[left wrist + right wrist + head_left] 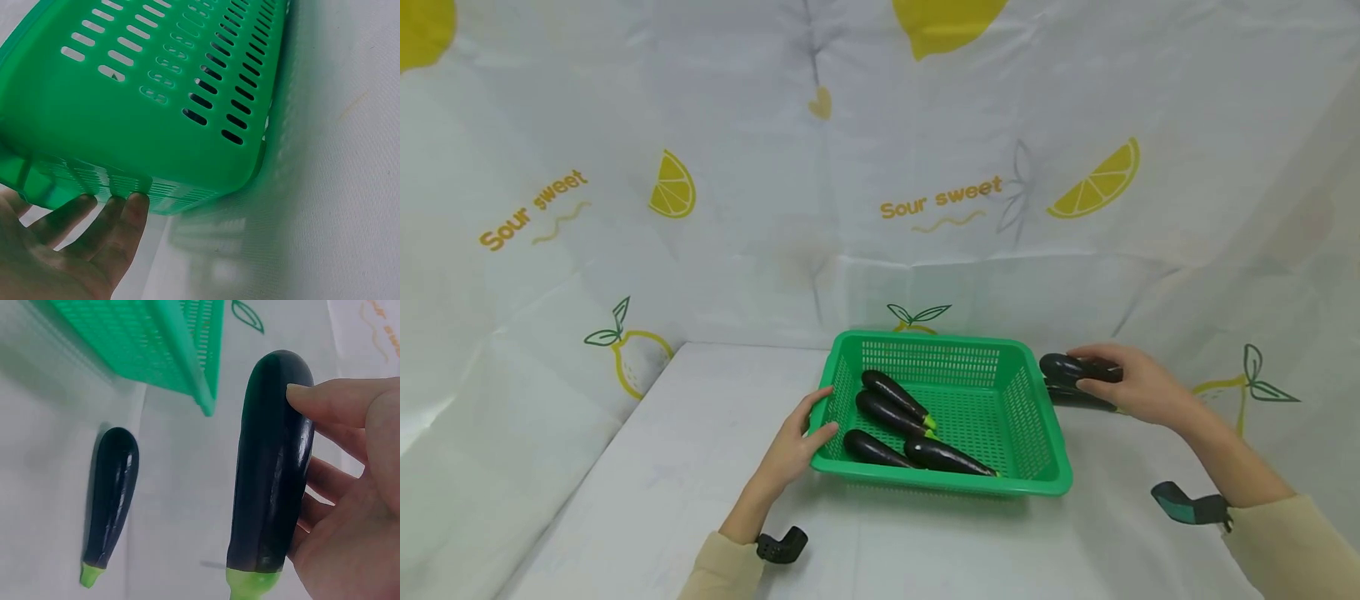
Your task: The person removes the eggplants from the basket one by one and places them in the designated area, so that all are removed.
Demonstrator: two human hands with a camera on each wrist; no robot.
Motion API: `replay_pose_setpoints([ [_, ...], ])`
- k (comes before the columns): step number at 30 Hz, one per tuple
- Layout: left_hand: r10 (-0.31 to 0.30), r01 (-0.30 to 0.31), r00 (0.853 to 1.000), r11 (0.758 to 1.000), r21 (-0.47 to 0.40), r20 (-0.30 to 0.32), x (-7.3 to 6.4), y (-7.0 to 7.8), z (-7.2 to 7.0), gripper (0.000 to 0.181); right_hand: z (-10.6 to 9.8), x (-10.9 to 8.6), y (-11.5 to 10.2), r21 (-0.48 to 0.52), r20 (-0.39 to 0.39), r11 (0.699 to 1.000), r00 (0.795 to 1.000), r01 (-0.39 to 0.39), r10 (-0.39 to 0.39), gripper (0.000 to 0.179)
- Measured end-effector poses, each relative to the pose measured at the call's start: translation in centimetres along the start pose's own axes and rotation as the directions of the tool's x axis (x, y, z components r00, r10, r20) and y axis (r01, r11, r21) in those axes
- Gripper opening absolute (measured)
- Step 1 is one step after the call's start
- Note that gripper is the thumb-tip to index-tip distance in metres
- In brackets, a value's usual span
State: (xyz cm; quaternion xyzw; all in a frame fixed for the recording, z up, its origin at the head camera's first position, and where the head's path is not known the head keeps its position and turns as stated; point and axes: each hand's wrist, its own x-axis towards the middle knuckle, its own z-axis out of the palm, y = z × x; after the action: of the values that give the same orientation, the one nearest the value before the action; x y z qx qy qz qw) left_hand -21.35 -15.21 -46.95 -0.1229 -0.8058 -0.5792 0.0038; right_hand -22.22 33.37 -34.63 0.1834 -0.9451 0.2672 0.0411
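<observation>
On the right, my right hand (pixel 1142 387) grips a dark purple eggplant (pixel 269 469) between thumb and fingers, its green stem end pointing away from the basket. It is raised off the table, above a second eggplant (pixel 112 500) lying beside the basket. A green plastic basket (pixel 1052 433) with slotted walls stands on the table. Several eggplants, among them one near the front wall (pixel 947 456), lie inside it. My left hand (pixel 793 442) holds the basket's left rim; in the left wrist view its fingertips (pixel 134 203) touch the outer wall.
A white sheet printed with lemons (pixel 1090 179) hangs behind the table and down both sides. The white tabletop (pixel 700 417) extends left of the basket and in front of it. Inside the basket, bare slotted floor (pixel 970 408) shows on the right.
</observation>
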Motion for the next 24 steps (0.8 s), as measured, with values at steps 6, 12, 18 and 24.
replay_pose_setpoints([
  [6, 0.005, -0.005, 1.000, 1.000, -0.003, 0.003, 0.0, 0.0, 0.0, 0.057, 0.9, 0.0, 1.8, -0.043, -0.003, 0.999, 1.000, -0.018, 0.018, 0.043],
  [12, 0.010, -0.010, 1.000, 1.000, -0.007, 0.001, 0.1, 0.0, -0.1, 0.057, 2.2, 0.2, 3.5, -0.051, -0.004, 0.998, 0.999, -0.035, 0.035, 0.042],
  [18, 0.000, 0.000, 1.000, 1.000, -0.009, 0.006, 0.0, -0.1, -0.1, 0.058, 3.5, 0.2, 4.8, -0.031, -0.013, 0.998, 0.999, -0.045, 0.045, 0.042],
  [24, -0.004, 0.004, 1.000, 1.000, -0.004, 0.005, 0.0, 0.0, 0.0, 0.057, 4.6, 0.0, 5.8, -0.026, 0.001, 0.997, 0.997, -0.073, 0.073, 0.040],
])
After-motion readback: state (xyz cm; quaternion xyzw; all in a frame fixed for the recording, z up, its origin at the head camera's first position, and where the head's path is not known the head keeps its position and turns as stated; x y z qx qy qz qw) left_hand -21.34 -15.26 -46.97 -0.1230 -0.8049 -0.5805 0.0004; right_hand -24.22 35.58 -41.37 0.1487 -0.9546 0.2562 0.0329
